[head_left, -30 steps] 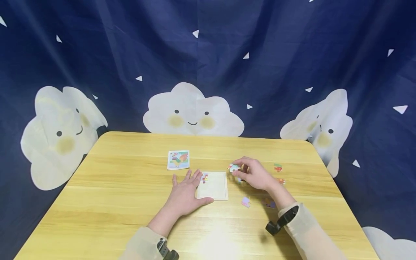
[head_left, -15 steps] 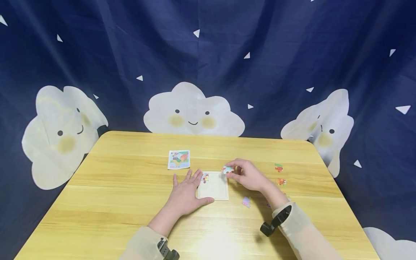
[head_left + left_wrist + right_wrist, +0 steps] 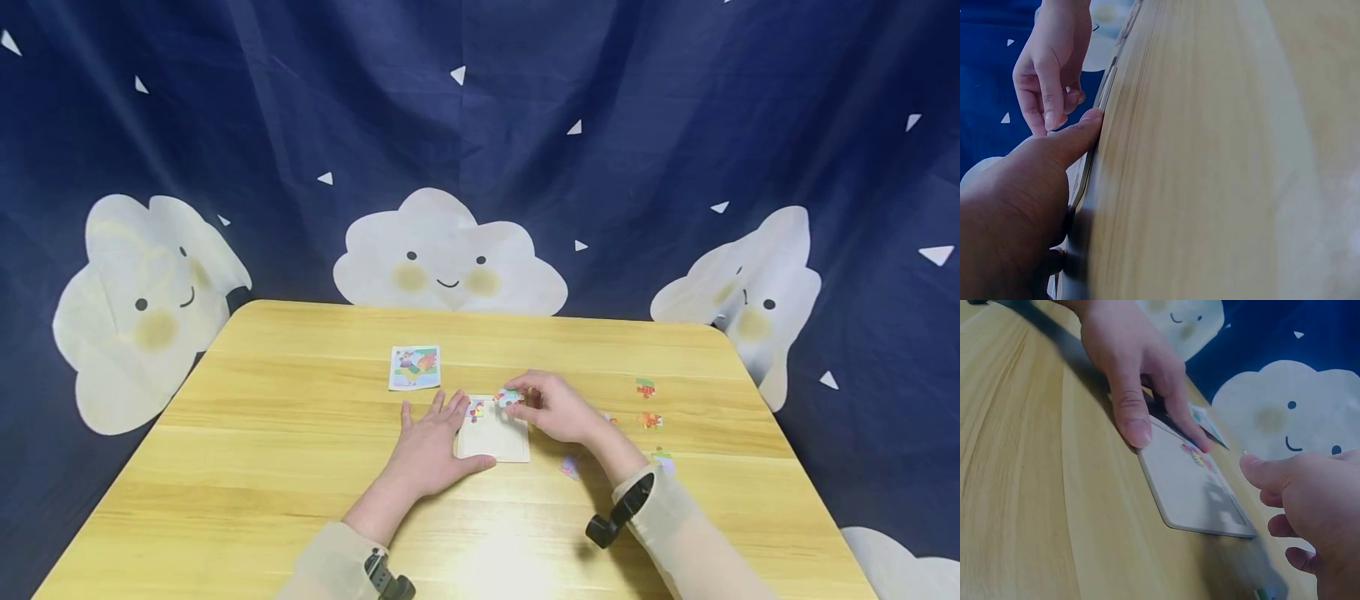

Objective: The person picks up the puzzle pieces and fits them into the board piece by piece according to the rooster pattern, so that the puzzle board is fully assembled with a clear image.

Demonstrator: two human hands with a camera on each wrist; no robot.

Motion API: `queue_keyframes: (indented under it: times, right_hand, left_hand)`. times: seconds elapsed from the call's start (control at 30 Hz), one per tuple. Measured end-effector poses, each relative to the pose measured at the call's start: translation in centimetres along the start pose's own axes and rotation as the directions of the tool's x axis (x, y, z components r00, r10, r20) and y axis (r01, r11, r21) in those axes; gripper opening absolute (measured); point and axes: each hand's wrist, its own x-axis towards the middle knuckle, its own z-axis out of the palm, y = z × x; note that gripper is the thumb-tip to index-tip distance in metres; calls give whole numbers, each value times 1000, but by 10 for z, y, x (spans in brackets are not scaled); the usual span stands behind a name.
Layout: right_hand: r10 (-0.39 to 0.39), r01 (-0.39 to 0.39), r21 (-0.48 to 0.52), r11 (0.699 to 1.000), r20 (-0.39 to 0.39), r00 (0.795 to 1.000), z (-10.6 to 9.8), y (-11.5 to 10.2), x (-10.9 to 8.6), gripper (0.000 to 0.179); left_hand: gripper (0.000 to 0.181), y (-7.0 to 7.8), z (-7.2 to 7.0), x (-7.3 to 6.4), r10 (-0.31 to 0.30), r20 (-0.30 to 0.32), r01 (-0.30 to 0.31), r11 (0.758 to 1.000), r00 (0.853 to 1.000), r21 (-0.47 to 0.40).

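Note:
A white square puzzle tray (image 3: 491,442) lies at the middle of the table, with one colourful jigsaw piece (image 3: 476,410) in its upper left corner. My left hand (image 3: 426,450) rests at the tray's left side, fingers spread, thumb by the lower edge and a fingertip by the upper left corner. Above the tray's upper right part my right hand (image 3: 555,407) pinches another jigsaw piece (image 3: 507,398), pale blue-green with red. In the right wrist view this held piece is mostly hidden behind the right hand (image 3: 1319,494), which stands clear of the tray (image 3: 1191,494).
A picture card (image 3: 415,368) of a rooster lies beyond the tray to the left. Loose jigsaw pieces lie to the right: a red and green one (image 3: 645,388), an orange one (image 3: 651,420), a green and lilac one (image 3: 663,460) and a purple one (image 3: 570,467).
My right hand has carried the pinched jigsaw piece leftward, from beside the tray to above its upper right part. The left hand keeps its place.

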Motion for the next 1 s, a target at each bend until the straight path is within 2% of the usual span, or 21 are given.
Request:
queue_keyframes:
  times: [0.23,0.6,1.0]
  right_hand:
    - [13,-13,-8,1000,18,1000,10,0,4,36]
    - [33,-36,-182,983,-16,999,24,-1,11,35]
    - [32,-41,-239,970,-43,999,31,-3,15,33]
  left_hand:
    - [116,0,0,0,4,-2,-4,1000,1000,9]
    - [115,1,-2,-1,-2,6,1,1000,1000,10]
    - [115,0,-1,0,-5,4,5,1000,1000,1]
